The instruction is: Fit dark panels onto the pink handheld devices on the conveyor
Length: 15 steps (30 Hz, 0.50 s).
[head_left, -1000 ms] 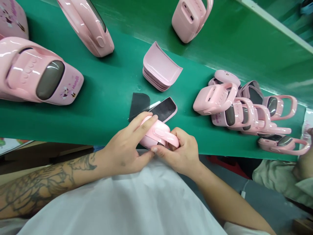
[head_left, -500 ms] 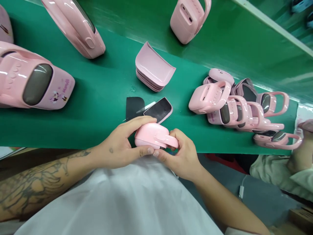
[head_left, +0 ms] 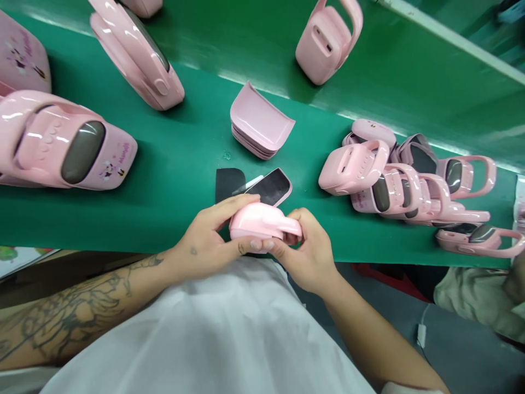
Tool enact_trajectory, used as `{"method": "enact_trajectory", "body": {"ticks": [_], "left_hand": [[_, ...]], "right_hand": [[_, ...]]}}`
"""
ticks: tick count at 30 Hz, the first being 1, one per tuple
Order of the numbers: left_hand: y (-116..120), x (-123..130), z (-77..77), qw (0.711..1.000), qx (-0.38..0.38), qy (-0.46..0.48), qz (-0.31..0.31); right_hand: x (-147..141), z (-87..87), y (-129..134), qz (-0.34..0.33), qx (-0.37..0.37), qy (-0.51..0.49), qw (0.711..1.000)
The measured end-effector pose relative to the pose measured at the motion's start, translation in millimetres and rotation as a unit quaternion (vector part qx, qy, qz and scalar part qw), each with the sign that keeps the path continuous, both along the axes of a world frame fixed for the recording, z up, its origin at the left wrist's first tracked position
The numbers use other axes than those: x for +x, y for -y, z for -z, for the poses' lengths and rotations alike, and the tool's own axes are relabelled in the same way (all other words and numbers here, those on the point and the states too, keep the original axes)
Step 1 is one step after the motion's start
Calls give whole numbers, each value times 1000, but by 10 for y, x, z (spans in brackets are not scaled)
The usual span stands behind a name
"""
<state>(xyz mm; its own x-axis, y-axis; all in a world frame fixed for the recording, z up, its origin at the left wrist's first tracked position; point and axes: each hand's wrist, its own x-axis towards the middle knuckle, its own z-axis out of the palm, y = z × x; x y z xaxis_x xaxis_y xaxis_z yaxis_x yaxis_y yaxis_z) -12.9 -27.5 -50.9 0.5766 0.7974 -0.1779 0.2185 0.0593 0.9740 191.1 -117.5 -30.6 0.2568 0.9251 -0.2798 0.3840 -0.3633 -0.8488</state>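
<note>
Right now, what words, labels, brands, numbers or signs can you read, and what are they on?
No text is legible.
Device at left: purple lettering, too blurred.
Upper-left corner device: purple lettering, too blurred.
Lettered device at right: too small.
Pink panel beyond it: marks too small.
Held pink device: no lettering shows.

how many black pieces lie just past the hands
2: a black sheet beyond the left hand, and a pink-rimmed black panel to the sheet's right. More may be hidden.
</note>
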Motion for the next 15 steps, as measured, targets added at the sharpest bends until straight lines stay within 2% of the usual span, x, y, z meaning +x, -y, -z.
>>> {"method": "enact_trajectory", "body": {"ticks": [3, 5, 7, 10, 13, 15], "left_hand": [[-101, 25, 36, 988, -93, 86, -90], [-170, 49, 17, 960, -140, 178, -163], [-201, 86, -34, 925, -182, 262, -206], [-143, 132, -82, 897, -224, 319, -207], [-45, 62, -31, 923, -201, 280, -174], [-38, -67, 2, 959, -81, 225, -152]], "right_hand": [[38, 27, -85, 40, 89, -20, 995], [-9, 59, -113, 68, 155, -56, 984], [-129, 87, -143, 45, 157, -129, 978], [-352, 84, -224, -24, 152, -225, 962], [-423, 17, -293, 9, 199, -183, 963], [-335, -57, -281, 25, 197, -91, 976]]}}
